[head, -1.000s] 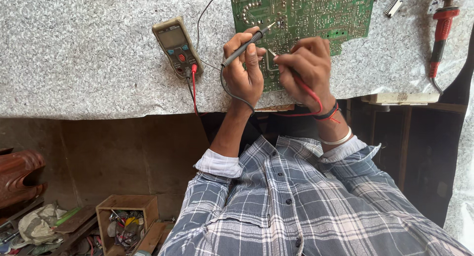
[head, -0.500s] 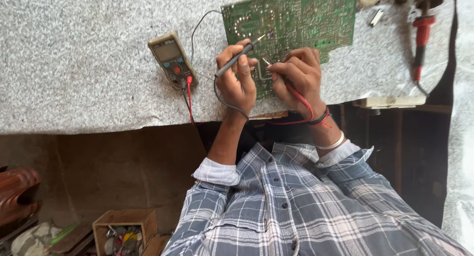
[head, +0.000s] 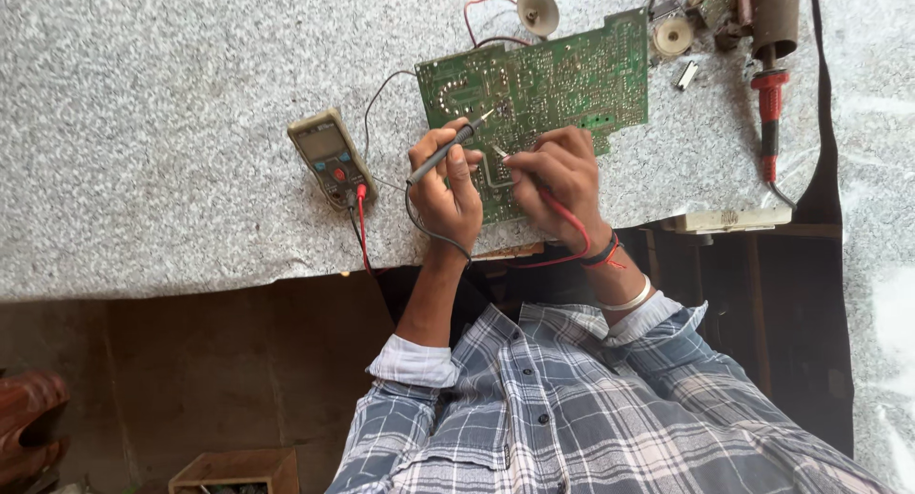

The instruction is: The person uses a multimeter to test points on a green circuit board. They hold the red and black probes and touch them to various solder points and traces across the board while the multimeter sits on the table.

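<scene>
A green circuit board (head: 572, 84) lies solder side up on a speckled grey stone tabletop (head: 143, 122). My left hand (head: 445, 187) grips a black test probe (head: 448, 151) whose tip touches the board's left part. My right hand (head: 562, 175) pinches a red test probe (head: 498, 154) against the board just right of that. Black and red leads run from the probes to a grey-green multimeter (head: 329, 158) lying left of my hands.
A red-handled soldering iron (head: 768, 84) lies at the right of the board, with small parts (head: 672, 35) and a round cone-shaped piece (head: 537, 10) near the top edge. A wooden box (head: 238, 467) stands on the floor below the table's front edge.
The view has tilted so the board and meter sit lower in frame. Both hands have kept their probes on the board, shifting only slightly.
</scene>
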{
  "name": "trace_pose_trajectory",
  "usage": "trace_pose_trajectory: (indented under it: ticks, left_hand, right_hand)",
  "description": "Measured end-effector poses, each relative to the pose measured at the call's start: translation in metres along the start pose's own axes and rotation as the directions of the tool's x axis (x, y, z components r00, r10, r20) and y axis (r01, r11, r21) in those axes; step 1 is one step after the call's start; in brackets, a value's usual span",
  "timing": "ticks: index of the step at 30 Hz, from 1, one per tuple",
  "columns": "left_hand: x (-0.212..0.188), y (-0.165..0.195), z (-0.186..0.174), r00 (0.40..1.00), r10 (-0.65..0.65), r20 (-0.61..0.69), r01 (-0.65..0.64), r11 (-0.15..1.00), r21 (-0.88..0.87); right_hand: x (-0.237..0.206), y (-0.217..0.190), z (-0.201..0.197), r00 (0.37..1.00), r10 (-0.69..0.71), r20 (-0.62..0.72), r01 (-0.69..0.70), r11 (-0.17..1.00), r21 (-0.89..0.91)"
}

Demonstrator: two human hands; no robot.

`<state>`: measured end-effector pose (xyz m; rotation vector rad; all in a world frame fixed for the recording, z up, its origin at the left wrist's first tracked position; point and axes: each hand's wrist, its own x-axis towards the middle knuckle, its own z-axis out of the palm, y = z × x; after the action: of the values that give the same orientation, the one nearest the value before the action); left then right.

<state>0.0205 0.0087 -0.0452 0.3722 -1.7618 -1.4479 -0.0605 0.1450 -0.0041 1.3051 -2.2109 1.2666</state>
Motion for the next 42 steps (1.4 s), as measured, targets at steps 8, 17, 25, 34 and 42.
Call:
trace_pose_trajectory:
  ticks: [8,17,25,34,42]
  left_hand:
    - [0.002,0.0,0.001,1.0,0.012,0.0,-0.012,1.0,0.027]
    - [0.005,-0.002,0.001,0.999,0.052,0.004,-0.052,0.998,0.026]
    - [0.005,0.0,0.002,0.999,0.039,0.003,-0.039,0.998,0.045]
    - [0.005,-0.002,0.003,0.999,0.034,-0.005,-0.034,0.999,0.042]
    - [0.005,-0.002,0.003,1.0,0.029,-0.001,-0.029,0.999,0.031]
  right_hand:
    - [0.002,-0.003,-0.003,1.0,0.007,-0.017,-0.007,1.0,0.013]
    - [0.004,-0.002,0.0,0.998,0.051,-0.046,-0.051,0.999,-0.001]
    - [0.016,0.008,-0.008,0.989,0.118,0.092,-0.123,0.992,0.043]
    - [0.011,0.007,-0.003,0.999,0.007,0.05,-0.008,1.0,0.03]
    - [0.011,0.006,0.0,0.997,0.068,-0.023,-0.067,0.996,0.053]
